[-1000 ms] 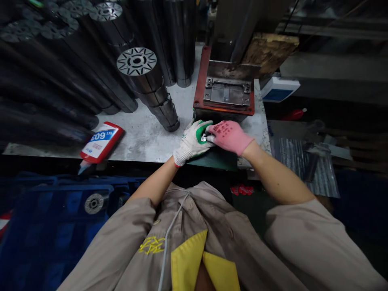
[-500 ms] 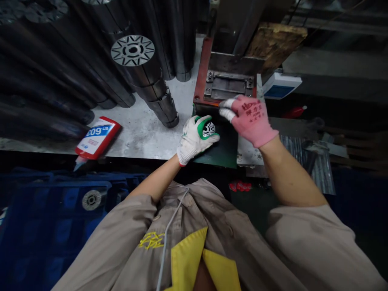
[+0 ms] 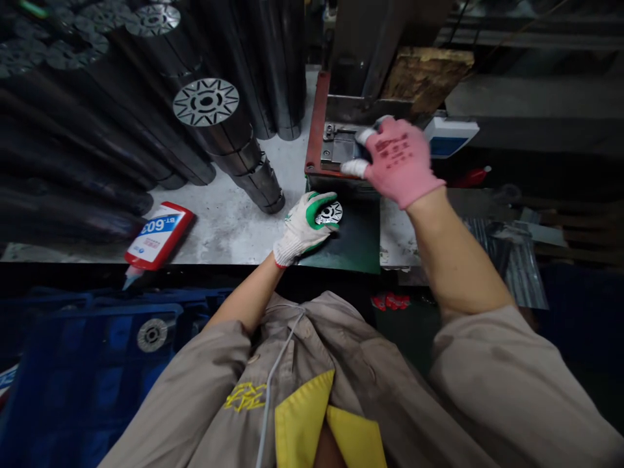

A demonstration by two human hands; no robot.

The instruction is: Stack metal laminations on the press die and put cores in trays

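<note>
My left hand [image 3: 303,227], in a white and green glove, is closed on a small stack of round slotted metal discs [image 3: 330,212] over a dark green mat [image 3: 358,240] at the bench edge. My right hand [image 3: 392,159], in a pink glove, reaches onto the grey metal fixture [image 3: 336,146] set in a red-framed block [image 3: 314,133]. Its fingers are curled, pinched at the fixture plate; what they hold, if anything, is hidden.
Tall dark stacks of slotted discs [image 3: 207,104] lean across the bench's left and back. A red BT-603 bottle [image 3: 156,234] lies near the front edge. A blue crate [image 3: 97,364] with one disc sits below left. A white-blue device [image 3: 448,136] stands right of the fixture.
My right hand left the discs in my left hand and moved up and away onto the fixture. My left hand stayed on the mat, still gripping the discs.
</note>
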